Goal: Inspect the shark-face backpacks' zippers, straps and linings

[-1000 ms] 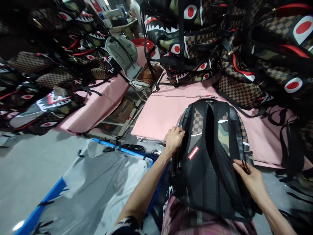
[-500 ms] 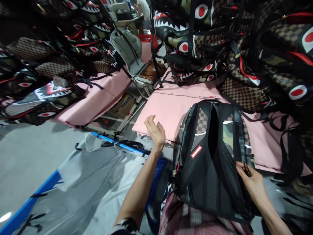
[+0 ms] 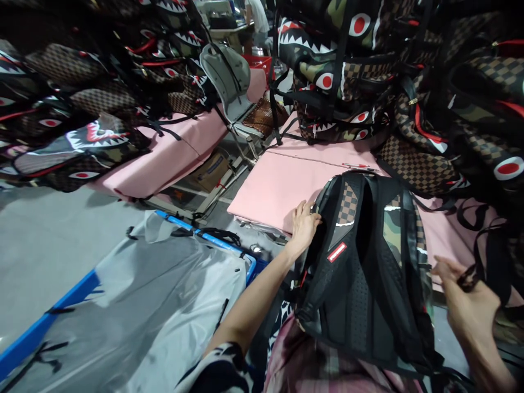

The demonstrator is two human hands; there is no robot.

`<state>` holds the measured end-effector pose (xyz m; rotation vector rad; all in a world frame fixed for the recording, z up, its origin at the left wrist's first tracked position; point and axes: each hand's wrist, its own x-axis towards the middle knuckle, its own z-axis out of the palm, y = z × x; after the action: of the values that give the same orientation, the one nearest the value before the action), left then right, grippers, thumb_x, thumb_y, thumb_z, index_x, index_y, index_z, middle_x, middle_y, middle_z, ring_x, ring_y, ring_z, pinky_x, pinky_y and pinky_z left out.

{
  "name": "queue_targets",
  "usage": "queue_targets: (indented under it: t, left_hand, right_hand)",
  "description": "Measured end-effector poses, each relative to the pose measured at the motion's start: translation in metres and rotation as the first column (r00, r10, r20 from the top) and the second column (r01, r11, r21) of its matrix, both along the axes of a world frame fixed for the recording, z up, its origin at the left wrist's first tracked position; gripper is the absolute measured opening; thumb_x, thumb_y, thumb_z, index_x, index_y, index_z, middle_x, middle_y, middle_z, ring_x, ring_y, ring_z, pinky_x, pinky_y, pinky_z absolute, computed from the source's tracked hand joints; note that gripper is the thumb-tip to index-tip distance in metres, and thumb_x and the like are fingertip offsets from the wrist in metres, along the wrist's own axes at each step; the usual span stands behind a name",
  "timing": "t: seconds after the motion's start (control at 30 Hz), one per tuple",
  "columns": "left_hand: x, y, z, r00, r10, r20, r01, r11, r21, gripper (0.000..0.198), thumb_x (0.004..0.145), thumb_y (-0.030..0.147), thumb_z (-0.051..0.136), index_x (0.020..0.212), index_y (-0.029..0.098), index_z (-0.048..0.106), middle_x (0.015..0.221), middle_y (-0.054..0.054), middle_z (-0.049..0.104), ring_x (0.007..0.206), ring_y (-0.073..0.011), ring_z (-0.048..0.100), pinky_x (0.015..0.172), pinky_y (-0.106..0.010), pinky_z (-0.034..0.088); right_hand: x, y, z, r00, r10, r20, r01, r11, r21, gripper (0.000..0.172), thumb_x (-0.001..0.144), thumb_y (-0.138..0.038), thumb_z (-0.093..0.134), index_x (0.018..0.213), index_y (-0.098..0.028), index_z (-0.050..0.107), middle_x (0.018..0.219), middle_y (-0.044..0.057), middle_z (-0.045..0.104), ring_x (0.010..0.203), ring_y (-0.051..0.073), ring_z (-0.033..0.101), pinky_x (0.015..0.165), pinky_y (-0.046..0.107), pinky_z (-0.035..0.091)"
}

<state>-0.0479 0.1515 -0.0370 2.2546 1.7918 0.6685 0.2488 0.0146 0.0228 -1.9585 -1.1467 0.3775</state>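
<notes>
A black backpack (image 3: 347,284) with checkered and camouflage panels and a red label lies across the lap, its shoulder straps facing up. Its upper part leans on the pink-covered table. My left hand (image 3: 303,222) is at the backpack's upper left edge, fingers bent over the side. Just off the right side, my right hand (image 3: 470,300) is closed around a small dark tool that looks like thread snips (image 3: 467,278); the blades are blurred and mostly hidden by the fingers.
Shark-face backpacks (image 3: 323,82) are piled on the pink-covered table (image 3: 270,185) and at the left. A red pen (image 3: 356,166) lies beyond the backpack. A blue-framed bin lined with grey plastic (image 3: 164,289) stands at lower left. Behind are a grey chair (image 3: 227,73) and a person (image 3: 257,19).
My left hand has moved right, from the air over the table onto the backpack's left edge. My right hand has moved right, away from the strap, with the snips still in it.
</notes>
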Motion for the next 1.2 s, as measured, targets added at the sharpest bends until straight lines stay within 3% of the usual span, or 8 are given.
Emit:
queue_targets:
  t: [0.1, 0.2, 0.33, 0.43, 0.57, 0.73, 0.9, 1.2]
  left_hand:
    - [0.004, 0.000, -0.004, 0.999, -0.048, 0.002, 0.048, 0.999, 0.025, 0.016, 0.081, 0.013, 0.052, 0.074, 0.020, 0.064, 0.132, -0.003, 0.045, 0.130, -0.0294, 0.025, 0.100, -0.050, 0.029]
    - [0.007, -0.002, -0.011, 0.988, -0.103, 0.113, 0.095, 0.992, 0.080, 0.019, 0.082, 0.008, 0.044, 0.079, 0.018, 0.059, 0.134, -0.006, 0.043, 0.131, -0.0269, 0.024, 0.102, -0.050, 0.027]
    - [0.006, -0.001, -0.021, 0.953, -0.124, 0.277, 0.093, 0.988, 0.124, 0.019, 0.079, 0.005, 0.043, 0.088, 0.017, 0.055, 0.124, -0.011, 0.047, 0.126, -0.0250, 0.033, 0.100, -0.045, 0.033]
    - [0.002, 0.001, -0.026, 0.938, -0.095, 0.332, 0.057, 0.991, 0.123, 0.018, 0.078, 0.003, 0.042, 0.085, 0.015, 0.054, 0.107, -0.011, 0.050, 0.109, -0.0222, 0.046, 0.091, -0.040, 0.041]
    - [-0.007, 0.000, -0.028, 0.910, -0.087, 0.406, 0.047, 0.993, 0.106, 0.014, 0.084, 0.009, 0.043, 0.080, 0.015, 0.055, 0.092, -0.007, 0.051, 0.088, -0.0157, 0.053, 0.077, -0.030, 0.047]
    - [-0.015, -0.004, -0.019, 0.916, -0.205, 0.345, 0.168, 0.976, 0.137, 0.019, 0.082, 0.017, 0.056, 0.098, 0.024, 0.062, 0.110, -0.005, 0.054, 0.108, -0.0191, 0.047, 0.091, -0.036, 0.041]
    - [-0.013, 0.008, -0.001, 0.960, -0.265, 0.088, 0.256, 0.962, 0.099, 0.021, 0.073, 0.021, 0.068, 0.094, 0.026, 0.066, 0.116, -0.003, 0.053, 0.119, -0.0267, 0.036, 0.093, -0.046, 0.035]
    - [0.001, 0.015, 0.001, 0.966, -0.259, -0.016, 0.259, 0.966, 0.004, 0.012, 0.079, 0.017, 0.055, 0.072, 0.021, 0.064, 0.121, -0.003, 0.050, 0.133, -0.0303, 0.017, 0.107, -0.057, 0.013]
  right_hand:
    - [-0.040, 0.038, 0.049, 0.959, 0.215, 0.185, -0.235, 0.968, 0.090, 0.038, 0.077, -0.047, 0.056, 0.106, -0.022, 0.061, 0.086, 0.005, 0.065, 0.070, 0.019, 0.060, 0.062, 0.030, 0.047]
    - [-0.103, 0.085, 0.076, 0.716, 0.493, 0.494, -0.560, 0.828, -0.013, 0.051, 0.079, -0.047, 0.056, 0.123, -0.021, 0.047, 0.103, 0.004, 0.064, 0.085, 0.020, 0.061, 0.070, 0.030, 0.046]
    - [-0.161, 0.136, 0.060, 0.463, 0.585, 0.666, -0.609, 0.756, -0.241, 0.021, 0.087, -0.030, 0.048, 0.101, -0.018, 0.057, 0.097, 0.006, 0.065, 0.091, 0.021, 0.059, 0.068, 0.028, 0.042]
    - [-0.161, 0.145, 0.034, 0.386, 0.628, 0.676, -0.564, 0.740, -0.366, 0.020, 0.086, -0.031, 0.050, 0.098, -0.018, 0.059, 0.094, 0.005, 0.066, 0.087, 0.021, 0.059, 0.063, 0.027, 0.040]
    - [-0.134, 0.128, 0.009, 0.332, 0.674, 0.660, -0.539, 0.710, -0.453, 0.021, 0.086, -0.031, 0.052, 0.104, -0.023, 0.058, 0.101, 0.001, 0.065, 0.089, 0.019, 0.057, 0.062, 0.026, 0.040]
    - [-0.122, 0.118, -0.006, 0.382, 0.677, 0.629, -0.502, 0.724, -0.473, 0.025, 0.084, -0.029, 0.055, 0.108, -0.024, 0.057, 0.108, -0.001, 0.063, 0.093, 0.018, 0.056, 0.067, 0.025, 0.042]
    - [-0.132, 0.118, -0.004, 0.355, 0.667, 0.655, -0.478, 0.732, -0.485, 0.023, 0.086, -0.027, 0.051, 0.108, -0.022, 0.057, 0.107, 0.002, 0.063, 0.092, 0.018, 0.055, 0.065, 0.026, 0.040]
    - [-0.137, 0.115, -0.003, 0.343, 0.665, 0.663, -0.439, 0.738, -0.513, 0.019, 0.086, -0.019, 0.047, 0.094, -0.020, 0.065, 0.094, 0.005, 0.067, 0.084, 0.020, 0.056, 0.064, 0.029, 0.036]
